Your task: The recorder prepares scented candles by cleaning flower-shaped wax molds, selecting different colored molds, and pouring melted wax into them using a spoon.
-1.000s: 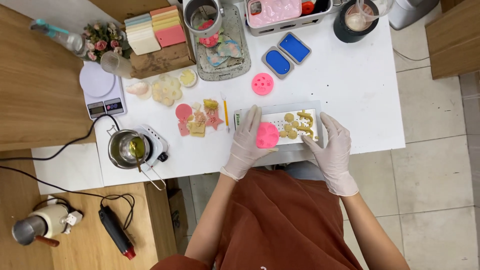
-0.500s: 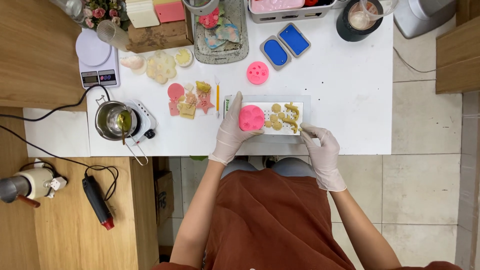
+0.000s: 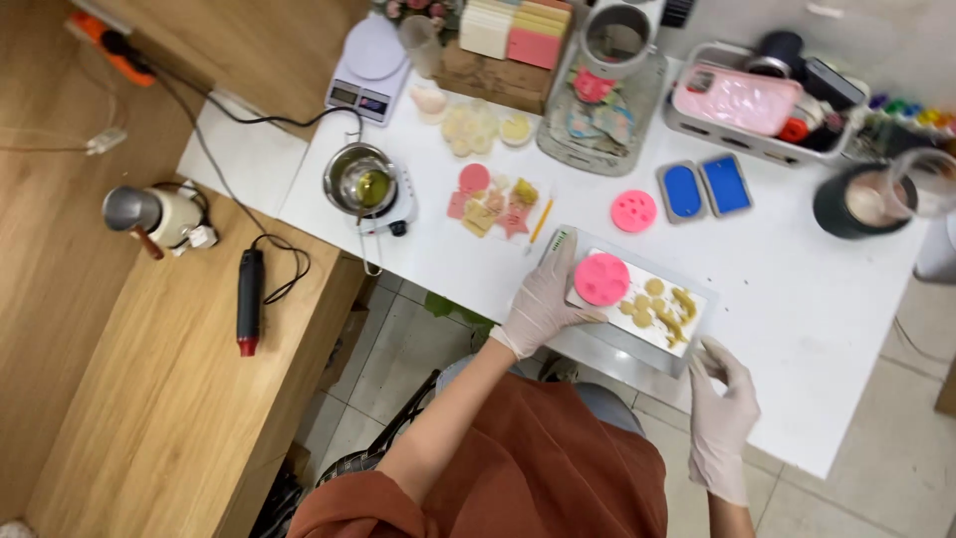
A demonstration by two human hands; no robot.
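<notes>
My left hand (image 3: 545,297), in a pale glove, rests on the near left corner of a grey tray (image 3: 597,344) lined with white paper. Its fingers touch a round pink silicone mould (image 3: 601,279) that lies on the tray. Several small yellow wax pieces (image 3: 662,309) lie to the right of the mould. My right hand (image 3: 722,413), also gloved, hangs just off the tray's near right corner with its fingers loosely apart and nothing in them.
A second pink round mould (image 3: 633,210) and two blue moulds (image 3: 705,188) lie behind the tray. Further left are coloured wax shapes (image 3: 488,204), a melting pot on a warmer (image 3: 360,182), a scale (image 3: 366,68). A heat gun (image 3: 248,299) lies on the wooden bench.
The view has swung, so the table now sits tilted. My right hand has come off the tray's right end and drawn back to its near corner. My left hand stays by the pink mould.
</notes>
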